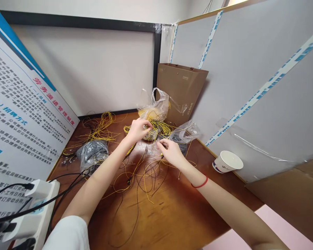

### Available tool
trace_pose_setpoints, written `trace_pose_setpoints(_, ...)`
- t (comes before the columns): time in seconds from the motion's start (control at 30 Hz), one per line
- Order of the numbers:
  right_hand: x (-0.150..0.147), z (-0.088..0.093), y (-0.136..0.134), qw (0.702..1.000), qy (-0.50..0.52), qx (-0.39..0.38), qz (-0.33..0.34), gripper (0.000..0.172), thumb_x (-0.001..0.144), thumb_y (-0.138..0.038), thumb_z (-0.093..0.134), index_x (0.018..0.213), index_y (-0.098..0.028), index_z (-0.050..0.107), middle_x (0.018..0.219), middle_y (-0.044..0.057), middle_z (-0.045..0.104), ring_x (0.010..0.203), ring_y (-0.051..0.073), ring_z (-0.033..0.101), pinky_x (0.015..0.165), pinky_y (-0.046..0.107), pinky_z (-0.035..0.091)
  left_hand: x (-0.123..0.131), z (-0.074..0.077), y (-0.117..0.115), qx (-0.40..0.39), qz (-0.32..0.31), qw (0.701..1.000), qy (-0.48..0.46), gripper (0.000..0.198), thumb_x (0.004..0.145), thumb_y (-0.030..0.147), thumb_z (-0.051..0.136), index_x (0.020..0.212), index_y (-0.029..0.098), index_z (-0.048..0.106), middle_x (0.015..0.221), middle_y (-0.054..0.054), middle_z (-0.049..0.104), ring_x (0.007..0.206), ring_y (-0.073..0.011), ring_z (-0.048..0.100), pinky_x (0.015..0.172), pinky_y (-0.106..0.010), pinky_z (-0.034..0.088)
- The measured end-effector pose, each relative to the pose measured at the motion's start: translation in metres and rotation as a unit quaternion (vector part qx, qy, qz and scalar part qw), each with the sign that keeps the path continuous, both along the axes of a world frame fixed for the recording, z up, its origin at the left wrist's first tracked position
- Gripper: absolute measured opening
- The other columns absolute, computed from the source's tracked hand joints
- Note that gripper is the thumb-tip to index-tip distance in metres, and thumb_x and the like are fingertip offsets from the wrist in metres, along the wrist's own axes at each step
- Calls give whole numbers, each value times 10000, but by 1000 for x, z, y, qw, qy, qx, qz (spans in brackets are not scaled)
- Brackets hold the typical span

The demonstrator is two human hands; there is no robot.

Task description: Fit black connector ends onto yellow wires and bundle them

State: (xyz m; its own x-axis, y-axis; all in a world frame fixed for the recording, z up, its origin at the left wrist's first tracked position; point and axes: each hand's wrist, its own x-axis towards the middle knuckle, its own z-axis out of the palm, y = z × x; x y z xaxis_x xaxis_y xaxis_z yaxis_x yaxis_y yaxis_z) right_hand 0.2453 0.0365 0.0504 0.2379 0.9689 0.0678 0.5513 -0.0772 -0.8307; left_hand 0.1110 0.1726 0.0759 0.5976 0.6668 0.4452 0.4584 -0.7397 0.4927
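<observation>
Over the middle of the wooden desk, my left hand (140, 130) is closed in a pinch at the edge of a bundle of thin yellow and black wires (163, 127). It seems to grip a wire there, though the fingertips partly hide it. My right hand (171, 150), lower and to the right, pinches a thin dark wire between thumb and forefinger. A roundish pale object (150, 134), partly hidden, sits under the bundle between the hands. Loose yellow and black wires (145, 180) trail over the desk below them.
Another yellow wire pile (103, 128) lies at left, behind a plastic bag of dark parts (94, 152). A clear bag (156, 107) and brown paper bag (179, 90) stand behind. A paper cup (227, 161) is right; a power strip (45, 208) with cables is left.
</observation>
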Motion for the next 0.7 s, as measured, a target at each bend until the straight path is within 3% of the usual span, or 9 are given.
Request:
trace_pose_setpoints(0.1, -5, 0, 0, 996, 74, -31, 49, 282, 897, -422, 548, 868, -170, 671, 790, 72, 729, 622, 141, 580, 613, 271, 446, -1, -1, 1, -9, 1, 1000, -11, 91, 798, 179, 641, 766, 220, 716, 886, -17, 771, 901, -254, 626, 895, -419, 433)
trace_pose_setpoints(0.2, -15, -1, -2, 985, 128, -62, 93, 324, 864, -469, 574, 936, -167, 667, 719, 44, 687, 471, 89, 425, 463, 232, 343, 2, -4, 1, -17, -3, 1000, -22, 103, 807, 185, 624, 785, 216, 720, 899, -26, 770, 910, -253, 630, 903, -415, 447)
trace_pose_setpoints(0.3, -20, -1, -7, 980, 153, -62, 107, 429, 891, -564, 465, 914, -177, 649, 550, -35, 490, 430, 83, 303, 420, 222, 279, -2, -5, 0, -25, -22, 999, -22, 127, 813, 185, 603, 815, 225, 723, 918, -28, 767, 956, -262, 633, 947, -443, 442)
trace_pose_setpoints(0.4, -9, 8, -18, 988, 141, -20, 66, 495, 910, -620, 345, 843, -196, 591, 524, -76, 293, 442, 95, 252, 430, 226, 245, -18, -1, 1, -34, -70, 997, -9, 276, 754, 183, 659, 1014, 259, 714, 1124, -27, 734, 1118, -283, 603, 1028, -483, 413)
trace_pose_setpoints(0.5, 14, 32, -34, 995, 91, 24, 19, 446, 872, -611, 431, 755, -200, 560, 532, -63, 306, 484, 105, 288, 470, 244, 239, -31, 3, 4, -64, -150, 987, -7, 624, 750, 213, 680, 1351, 287, 528, 1422, -42, 570, 1298, -261, 522, 1066, -426, 429)
trace_pose_setpoints(0.57, 30, 58, -44, 998, 51, 41, 9, 397, 835, -562, 535, 693, -193, 579, 546, -40, 366, 541, 118, 347, 510, 255, 257, -27, 0, 6, -84, -184, 979, -15, 645, 817, 192, 594, 1435, 264, 424, 1497, -66, 492, 1357, -235, 476, 1086, -392, 429)
trace_pose_setpoints(0.63, 41, 86, -54, 998, 7, 63, 4, 368, 829, -517, 570, 658, -192, 589, 586, -17, 436, 604, 131, 405, 545, 261, 282, -12, -8, 8, -84, -184, 979, -15, 604, 838, 124, 511, 1428, 233, 434, 1503, -88, 482, 1383, -232, 447, 1130, -403, 388)
trace_pose_setpoints(0.7, 49, 114, -64, 994, -71, 77, 12, 374, 865, -507, 537, 659, -200, 594, 560, -22, 414, 574, 125, 404, 529, 263, 283, 12, -19, 8, -73, -172, 982, -4, 601, 817, 72, 505, 1405, 193, 467, 1476, -115, 510, 1376, -244, 454, 1158, -411, 350)
